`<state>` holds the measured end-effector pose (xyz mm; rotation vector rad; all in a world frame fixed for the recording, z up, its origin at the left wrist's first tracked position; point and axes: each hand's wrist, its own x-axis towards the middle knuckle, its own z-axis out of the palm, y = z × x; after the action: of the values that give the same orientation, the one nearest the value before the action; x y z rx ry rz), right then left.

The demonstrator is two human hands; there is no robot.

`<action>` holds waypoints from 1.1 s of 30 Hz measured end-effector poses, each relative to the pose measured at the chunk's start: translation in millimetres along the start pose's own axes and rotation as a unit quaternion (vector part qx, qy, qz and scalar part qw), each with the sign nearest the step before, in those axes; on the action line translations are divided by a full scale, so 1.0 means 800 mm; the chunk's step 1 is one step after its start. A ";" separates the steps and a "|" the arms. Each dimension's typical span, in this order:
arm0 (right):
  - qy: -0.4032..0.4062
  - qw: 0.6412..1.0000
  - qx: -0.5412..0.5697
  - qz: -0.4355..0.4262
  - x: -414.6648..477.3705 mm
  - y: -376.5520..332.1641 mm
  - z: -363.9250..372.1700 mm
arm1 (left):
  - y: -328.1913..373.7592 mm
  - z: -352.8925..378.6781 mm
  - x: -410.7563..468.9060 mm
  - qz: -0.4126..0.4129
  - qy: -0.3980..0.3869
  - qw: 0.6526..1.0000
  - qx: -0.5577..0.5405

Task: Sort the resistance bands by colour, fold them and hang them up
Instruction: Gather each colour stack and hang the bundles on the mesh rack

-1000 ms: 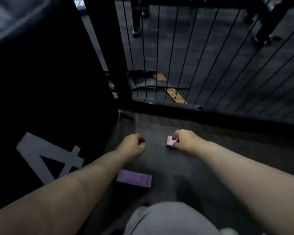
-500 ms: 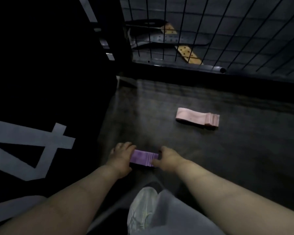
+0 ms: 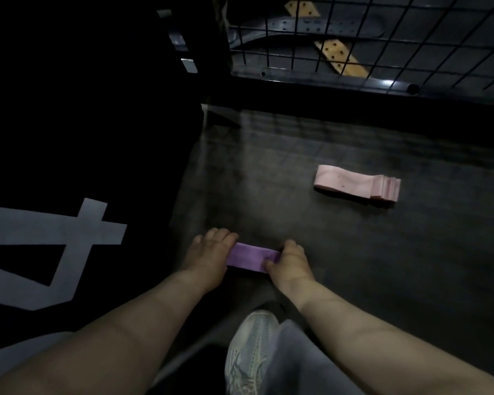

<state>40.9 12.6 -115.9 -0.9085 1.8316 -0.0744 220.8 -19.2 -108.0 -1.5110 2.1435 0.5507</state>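
Note:
A folded purple resistance band [image 3: 251, 259] lies flat on the dark floor just in front of me. My left hand [image 3: 208, 256] grips its left end, fingers curled over the edge. My right hand [image 3: 290, 265] pinches its right end between thumb and fingers. A folded pink resistance band [image 3: 354, 185] lies by itself on the floor, farther off to the right, with no hand near it.
A big black padded block with a white number [image 3: 54, 246] stands close on my left. A black wire-mesh panel [image 3: 354, 47] closes off the far side, with a strap and wooden pieces behind it. My shoe [image 3: 250, 354] and grey trouser leg are at the bottom.
A second ago my right hand was on the pink band farther out. It let go, both hands came back to the purple band and took its ends, and my view tilted downward.

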 end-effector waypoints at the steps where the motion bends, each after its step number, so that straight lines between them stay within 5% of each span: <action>1: -0.001 1.000 -0.001 -0.004 0.001 0.001 -0.001 | -0.001 0.000 0.000 -0.001 0.005 1.000 0.003; 14: 0.025 0.999 0.017 -0.028 -0.001 0.011 0.015 | -0.024 0.003 -0.021 -0.005 0.071 0.987 -0.147; 21: 0.043 0.998 0.000 -0.050 -0.005 0.015 0.024 | -0.036 0.013 -0.032 0.109 0.112 0.986 -0.057; 33: 0.034 0.997 -0.057 -0.050 0.001 0.015 0.013 | 0.002 -0.037 0.005 0.044 -0.020 0.994 0.093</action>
<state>42.8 24.7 -126.7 -1.0901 1.8679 -0.0645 213.8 -37.9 -86.2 -1.3002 2.1734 0.3930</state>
